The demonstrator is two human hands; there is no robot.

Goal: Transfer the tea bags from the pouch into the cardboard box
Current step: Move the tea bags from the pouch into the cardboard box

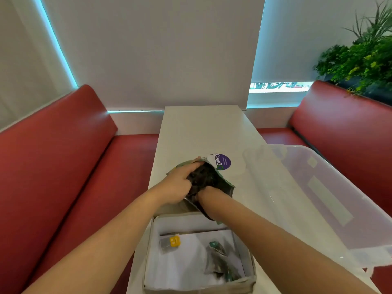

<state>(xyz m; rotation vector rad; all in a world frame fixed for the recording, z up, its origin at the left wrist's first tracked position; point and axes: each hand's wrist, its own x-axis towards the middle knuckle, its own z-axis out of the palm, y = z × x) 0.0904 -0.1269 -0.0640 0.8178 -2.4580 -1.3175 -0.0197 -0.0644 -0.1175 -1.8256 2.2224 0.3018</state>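
The pouch [220, 183] is shown as crinkled glossy film, dark within. The cardboard box [197, 289] is rendered in matt grey board, lined with smooth white paper. The desk [201, 128] is finished smooth and matt. The tub [339, 187] is moulded in translucent frosted plastic, and the bench [63, 145] is upholstered in sheened red leatherette.

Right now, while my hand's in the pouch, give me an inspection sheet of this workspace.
Surface: white table, purple sticker on it.
Job's things: open pouch just beyond the cardboard box; several tea bags already lie in the box.
Clutter: clear plastic bin at the right.
Grippers: left hand holds the pouch mouth; right hand reaches inside, fingers hidden.
Cables: nothing seen.
Surroundings: red benches, plant, window blinds.
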